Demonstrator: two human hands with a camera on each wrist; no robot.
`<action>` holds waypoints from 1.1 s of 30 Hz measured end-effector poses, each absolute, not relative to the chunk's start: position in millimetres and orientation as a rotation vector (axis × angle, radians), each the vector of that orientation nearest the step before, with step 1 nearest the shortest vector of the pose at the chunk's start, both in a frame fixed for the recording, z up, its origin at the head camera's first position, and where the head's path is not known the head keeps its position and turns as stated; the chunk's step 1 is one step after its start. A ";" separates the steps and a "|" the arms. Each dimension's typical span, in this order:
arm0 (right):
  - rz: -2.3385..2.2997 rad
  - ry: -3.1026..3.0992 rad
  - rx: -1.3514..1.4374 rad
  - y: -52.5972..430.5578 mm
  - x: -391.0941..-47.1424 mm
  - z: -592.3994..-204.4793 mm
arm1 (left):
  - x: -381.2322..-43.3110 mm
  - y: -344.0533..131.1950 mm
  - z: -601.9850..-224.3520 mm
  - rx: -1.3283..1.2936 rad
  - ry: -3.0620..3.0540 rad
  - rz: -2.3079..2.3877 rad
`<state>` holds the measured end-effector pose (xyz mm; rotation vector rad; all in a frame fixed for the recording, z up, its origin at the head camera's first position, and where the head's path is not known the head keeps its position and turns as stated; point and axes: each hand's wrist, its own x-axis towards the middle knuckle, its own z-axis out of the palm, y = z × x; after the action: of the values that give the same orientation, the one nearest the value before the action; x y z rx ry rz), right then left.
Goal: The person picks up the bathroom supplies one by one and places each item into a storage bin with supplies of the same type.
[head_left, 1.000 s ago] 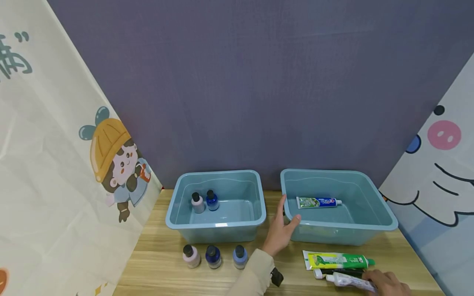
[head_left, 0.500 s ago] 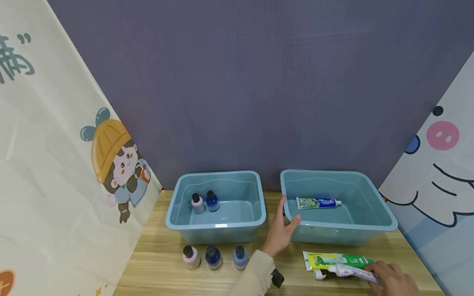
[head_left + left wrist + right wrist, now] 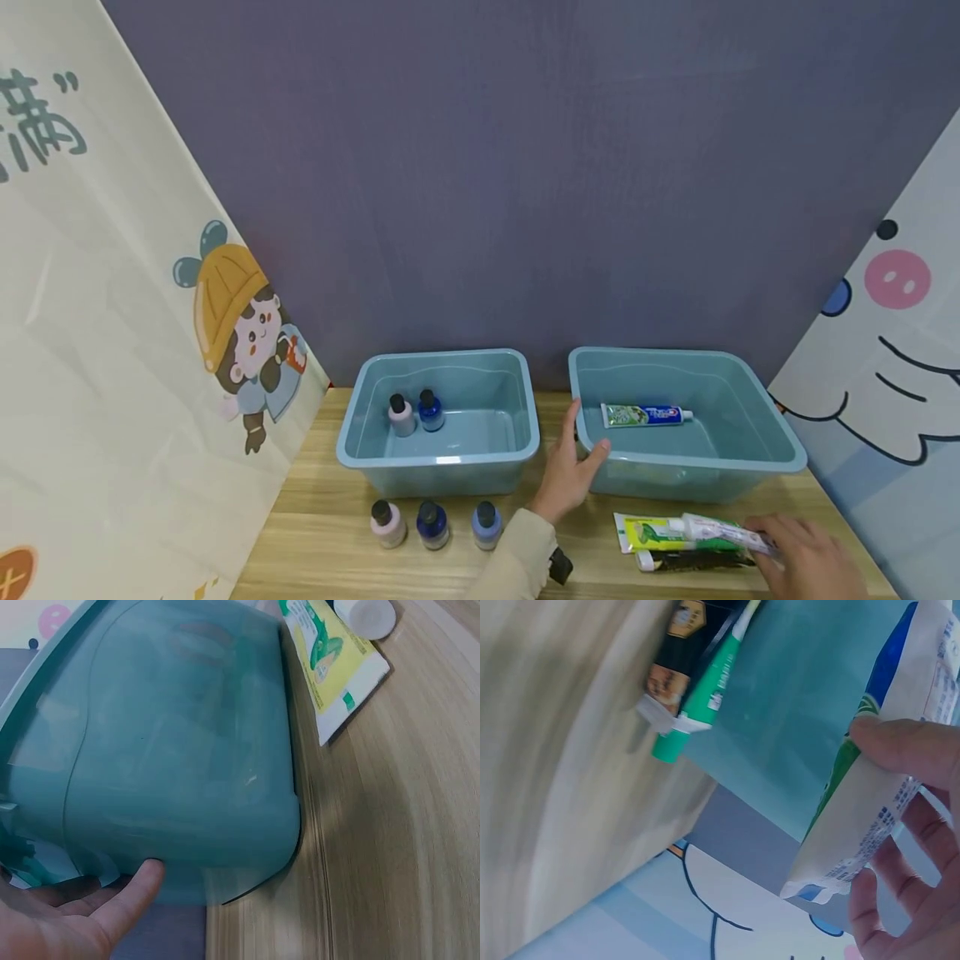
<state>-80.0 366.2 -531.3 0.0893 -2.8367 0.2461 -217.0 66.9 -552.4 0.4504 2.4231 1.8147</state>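
My right hand (image 3: 813,557) pinches a mostly white toothpaste tube (image 3: 723,531) by its right end, thumb on one face and fingers on the other. In the right wrist view this tube (image 3: 877,772) shows blue and green along one edge. Below it in the head view lie a yellow-green toothpaste tube (image 3: 645,533) and a black toothpaste tube (image 3: 697,560). My left hand (image 3: 566,477) rests at the front left corner of the right blue bin (image 3: 675,479), fingers extended. In the left wrist view its thumb (image 3: 135,900) touches the bin wall. A blue-green toothpaste tube (image 3: 647,415) lies inside.
A second blue bin (image 3: 442,477) stands on the left, holding a pink bottle (image 3: 402,418) and a dark blue bottle (image 3: 431,412). Three small black-capped bottles, including a light blue one (image 3: 487,529), line the wooden table (image 3: 315,542) before it. A dark backdrop (image 3: 525,208) rises behind.
My right hand has lifted the white tube off the black one and moved slightly right, so the tube now overlaps the yellow-green one in view. The left hand stays at the bin corner.
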 end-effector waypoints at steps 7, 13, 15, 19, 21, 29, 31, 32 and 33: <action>0.189 -2.628 0.184 363.8 -82.3 -522.8 | -217.7 67.4 -553.3 0.476 2.433 1.829; 0.202 -2.654 0.148 357.8 -84.8 -508.9 | -218.5 67.9 -553.1 0.460 2.422 1.847; 0.217 -2.654 0.143 355.5 -86.0 -504.2 | -218.6 68.1 -552.8 0.448 2.418 1.846; 0.218 -2.610 0.182 354.4 -89.4 -495.7 | -218.0 69.2 -553.5 0.431 2.411 1.838; 0.216 -2.576 0.216 355.3 -91.4 -492.3 | -217.5 70.4 -554.2 0.430 2.406 1.839; 0.241 -2.428 0.296 354.7 -102.4 -479.6 | -217.1 72.7 -553.2 0.398 2.411 1.849; 0.246 -2.404 0.303 353.4 -104.8 -475.8 | -217.5 72.9 -553.3 0.391 2.416 1.855; 0.247 -2.396 0.303 352.8 -106.0 -473.7 | -217.6 72.9 -553.0 0.390 2.418 1.856; 0.247 -2.391 0.302 352.4 -107.1 -472.1 | -217.8 73.0 -553.1 0.392 2.422 1.855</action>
<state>-107.1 352.4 -472.1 0.3018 -2.3914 0.2468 -217.8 73.0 -553.1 0.3920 2.4222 1.8546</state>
